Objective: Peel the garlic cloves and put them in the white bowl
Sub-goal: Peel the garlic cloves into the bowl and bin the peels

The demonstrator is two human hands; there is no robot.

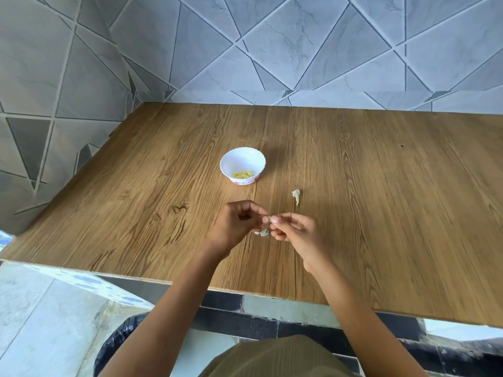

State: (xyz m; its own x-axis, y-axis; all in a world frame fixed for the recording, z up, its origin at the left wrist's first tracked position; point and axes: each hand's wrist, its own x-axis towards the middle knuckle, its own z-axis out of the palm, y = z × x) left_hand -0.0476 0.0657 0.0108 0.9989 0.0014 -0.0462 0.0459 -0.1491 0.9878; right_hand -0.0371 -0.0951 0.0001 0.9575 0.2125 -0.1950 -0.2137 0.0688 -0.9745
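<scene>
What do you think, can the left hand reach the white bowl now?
Probably yes. Only table surface lies between the left hand and the white bowl, straight ahead of it. The hand is busy, though: with the right hand it pinches a garlic clove.

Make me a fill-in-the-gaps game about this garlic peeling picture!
The bowl is coloured ____. The peeled cloves lie ____ the bowl. The left hand and right hand together pinch ____ garlic clove. A loose scrap of skin lies to the bowl's ____.
Missing words: white; inside; one; right.
</scene>
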